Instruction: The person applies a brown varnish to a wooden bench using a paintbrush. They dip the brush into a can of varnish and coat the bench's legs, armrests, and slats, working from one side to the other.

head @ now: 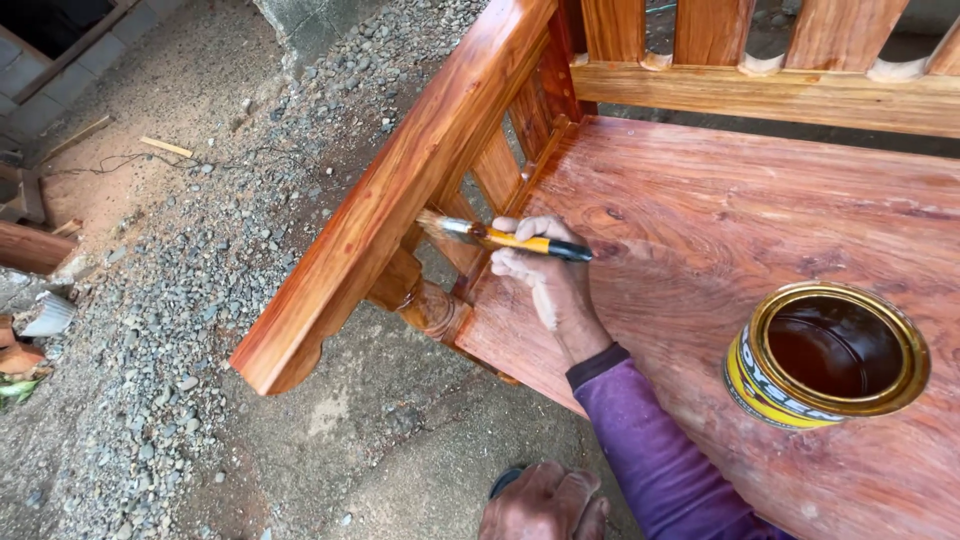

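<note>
Outdoors on gravel, right hand (548, 275) grips paintbrush (500, 238) crosswise.

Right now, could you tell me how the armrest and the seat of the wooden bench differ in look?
The armrest is a narrow sloping rail with a glossy, orange sheen; the seat is a broad flat slab, duller and redder, with swirling grain. The seat bears an open can of dark liquid, while the armrest carries nothing. The brush in the right hand points at the slats under the armrest. Both are reddish wood.
</note>
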